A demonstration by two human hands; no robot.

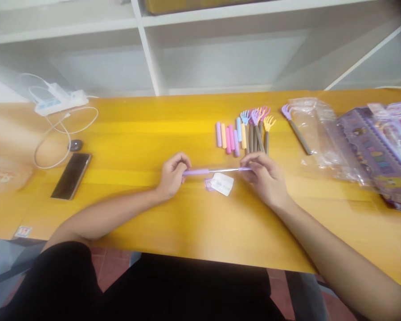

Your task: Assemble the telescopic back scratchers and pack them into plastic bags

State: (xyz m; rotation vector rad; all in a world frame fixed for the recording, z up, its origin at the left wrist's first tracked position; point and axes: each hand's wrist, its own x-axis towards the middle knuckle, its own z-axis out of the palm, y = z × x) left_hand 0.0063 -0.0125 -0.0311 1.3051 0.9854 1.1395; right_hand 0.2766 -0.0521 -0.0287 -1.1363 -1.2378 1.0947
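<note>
Both hands hold one thin rod above the table, roughly level. My left hand (174,174) pinches the outer end of its purple handle (198,172). Between the hands a bare metal shaft (223,170) shows. At the other end my right hand (262,174) has its fingers closed round a purple part, mostly hidden by the fingers. Just below the rod lie a white card (222,183) and a small purple-edged tag (208,184). Beyond my right hand are several loose coloured tubes (230,137) and a group of claw-headed sticks (256,129).
A purple claw stick (297,129) lies beside clear plastic bags (324,138) at the right, near a purple printed package (377,156). A phone (71,175), a dark round object (75,145), cables and a white power strip (60,101) are at the left. Shelves (220,58) stand behind.
</note>
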